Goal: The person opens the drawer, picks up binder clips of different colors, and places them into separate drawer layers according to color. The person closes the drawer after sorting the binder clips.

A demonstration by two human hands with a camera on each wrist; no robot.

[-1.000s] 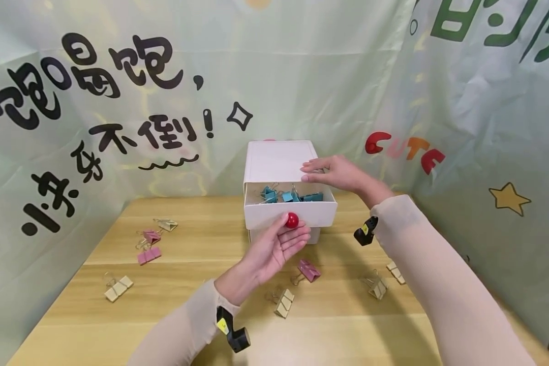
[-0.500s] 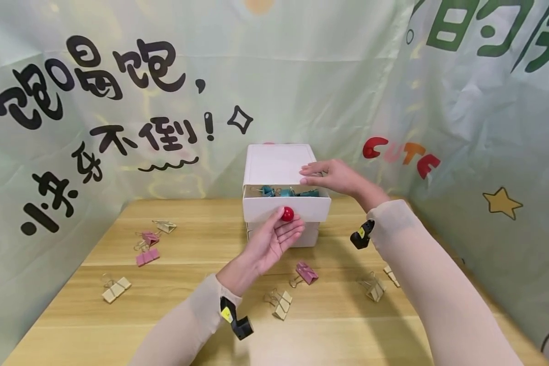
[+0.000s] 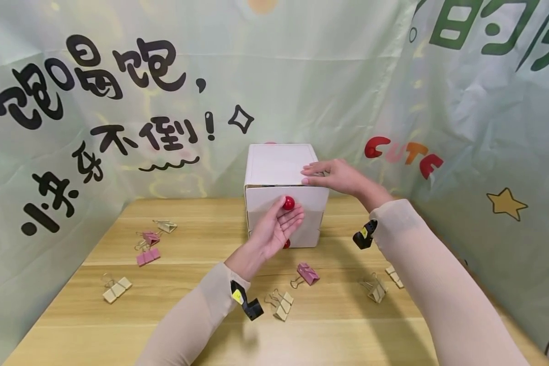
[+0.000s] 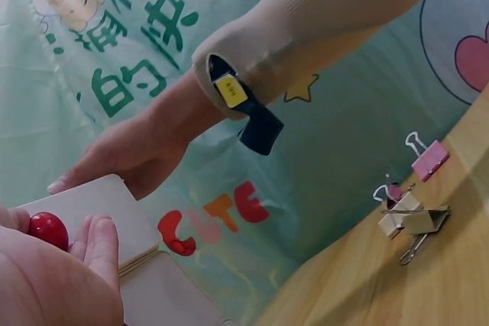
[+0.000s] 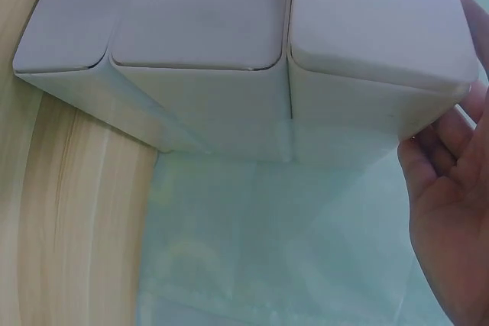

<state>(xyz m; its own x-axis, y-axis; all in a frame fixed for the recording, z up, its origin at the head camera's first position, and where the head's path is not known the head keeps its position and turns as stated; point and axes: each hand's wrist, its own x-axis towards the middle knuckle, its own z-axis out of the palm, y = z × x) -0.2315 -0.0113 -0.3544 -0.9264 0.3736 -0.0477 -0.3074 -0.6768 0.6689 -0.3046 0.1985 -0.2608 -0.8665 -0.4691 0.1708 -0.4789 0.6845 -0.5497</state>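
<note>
A white drawer cabinet [image 3: 281, 162] stands at the back of the table. My left hand [image 3: 274, 229] is palm up at its front, holding the red knob [image 3: 289, 203] of the top drawer between thumb and index finger; the other fingers stay extended. In the left wrist view the knob [image 4: 48, 230] shows between them. The top drawer [image 3: 261, 203] is almost fully in, with a thin dark gap under the cabinet's top; its contents are hidden. My right hand [image 3: 331, 175] rests with extended fingers on the cabinet's top right edge; in the right wrist view its fingers touch that corner.
Around the wooden table [image 3: 201, 335] lie binder clips: a pink one [image 3: 307, 273] and a cream one [image 3: 283, 306] in front, a cream one [image 3: 376, 288] at right, several more at left. A lower red knob [image 3: 286, 244] shows below my left hand. A printed cloth [image 3: 302, 76] hangs behind.
The top drawer has slid inward with my left hand on its knob, and the blue binder clips inside have gone out of sight. My right hand stays on the cabinet's top edge.
</note>
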